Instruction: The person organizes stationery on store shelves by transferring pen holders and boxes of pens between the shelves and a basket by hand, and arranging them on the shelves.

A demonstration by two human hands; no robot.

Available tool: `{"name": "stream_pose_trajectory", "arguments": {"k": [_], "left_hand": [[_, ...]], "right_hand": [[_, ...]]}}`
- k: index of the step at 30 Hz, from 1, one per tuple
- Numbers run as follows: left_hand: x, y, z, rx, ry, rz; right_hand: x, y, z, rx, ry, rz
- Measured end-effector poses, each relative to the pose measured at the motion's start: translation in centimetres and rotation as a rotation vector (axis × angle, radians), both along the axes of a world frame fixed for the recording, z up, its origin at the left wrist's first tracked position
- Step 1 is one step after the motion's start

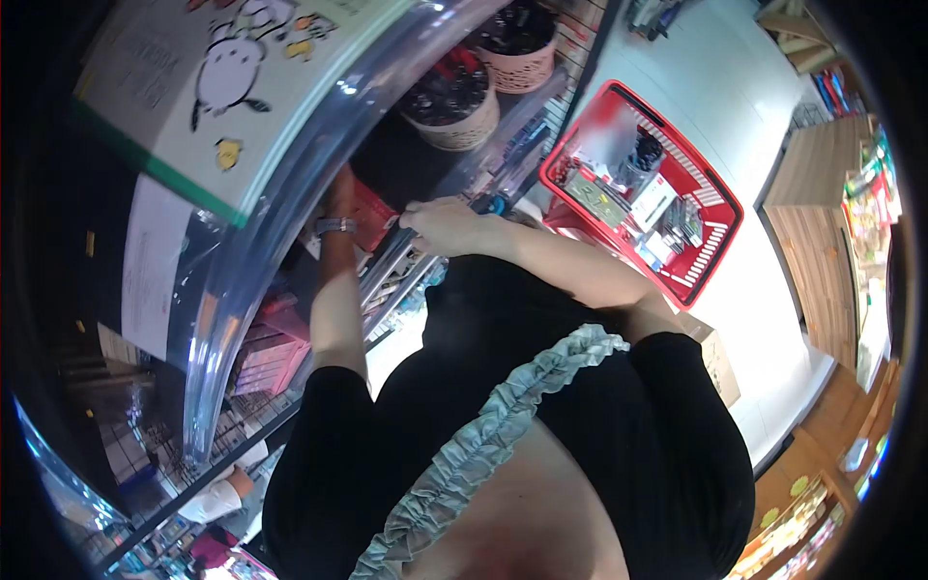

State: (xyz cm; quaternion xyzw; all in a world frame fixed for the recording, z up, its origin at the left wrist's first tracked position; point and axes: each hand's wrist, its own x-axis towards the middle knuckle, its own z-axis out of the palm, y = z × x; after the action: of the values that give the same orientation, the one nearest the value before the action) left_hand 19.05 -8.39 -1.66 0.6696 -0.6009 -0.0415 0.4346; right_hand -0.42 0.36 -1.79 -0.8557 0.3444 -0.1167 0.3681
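Observation:
My left hand (340, 193), with a watch (335, 225) on its wrist, reaches into a dark shelf on the left. It lies against a flat red packet (373, 218), and its fingers are lost in shadow. At the shelf's front edge, my right hand (435, 226) has its fingers curled together beside the right edge of that packet. Whether these fingers pinch the packet or something else is hidden. Just beyond the hands, two pale woven-look baskets (462, 130) hold dark, shiny items.
A red shopping basket (607, 92) with several packages stands on the white floor at right. A clear plastic-edged shelf (319, 135) with a cartoon-printed panel (174, 106) juts close above my left arm. Pink boxes (271, 358) sit lower left. A wooden display unit (812, 222) stands far right.

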Motion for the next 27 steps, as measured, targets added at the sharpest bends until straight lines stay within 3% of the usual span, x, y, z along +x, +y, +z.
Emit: {"name": "stream_pose_trajectory", "arguments": {"k": [5, 9, 11, 13, 16, 17, 19, 20, 21, 22, 24, 27], "left_hand": [[0.6, -1.3, -0.1, 0.329, -0.005, 0.118], [1.0, -2.0, -1.7, 0.138, -0.050, 0.024], [0.3, -1.2, -1.6, 0.175, 0.036, -0.024], [-0.9, 0.6, -1.7, -0.003, -0.347, 0.080], [-6.2, 4.5, -1.2, 0.145, 0.173, 0.133], [-4.7, 4.3, -4.6, 0.040, 0.198, 0.129], [-6.8, 6.5, -6.2, 0.034, 0.005, 0.187], [-7.0, 7.1, -6.2, 0.210, 0.051, 0.188], [-7.3, 7.6, -6.2, 0.399, 0.081, 0.189], [-7.5, 8.2, -6.2, 0.587, 0.093, 0.184], [-13.6, 11.2, -4.0, 0.066, 0.032, 0.024], [-16.1, 12.9, -4.2, 0.117, 0.162, -0.034]], "right_hand": [[-1.2, 0.6, -0.6, 0.010, 0.104, 0.048], [-3.7, 0.9, -1.8, -0.018, 0.079, 0.071], [-5.3, 1.1, -1.6, -0.003, 0.073, 0.062], [-7.5, 0.7, -1.4, 0.016, 0.091, 0.068], [-11.5, -0.1, -2.7, 0.095, -0.051, -0.074], [-13.5, -0.4, -3.9, 0.157, -0.168, -0.158], [-18.1, -0.9, -6.6, 0.254, -0.302, -0.304], [-20.7, -0.6, -8.6, 0.218, -0.416, -0.410], [-23.4, 0.0, -9.4, 0.413, -0.444, -0.583], [-26.1, 0.4, -10.5, 0.355, -0.305, -0.744], [-31.7, 1.9, -16.1, 0.536, -0.461, -0.981], [-37.6, 3.1, -17.6, 0.819, -0.521, -1.345]]}}
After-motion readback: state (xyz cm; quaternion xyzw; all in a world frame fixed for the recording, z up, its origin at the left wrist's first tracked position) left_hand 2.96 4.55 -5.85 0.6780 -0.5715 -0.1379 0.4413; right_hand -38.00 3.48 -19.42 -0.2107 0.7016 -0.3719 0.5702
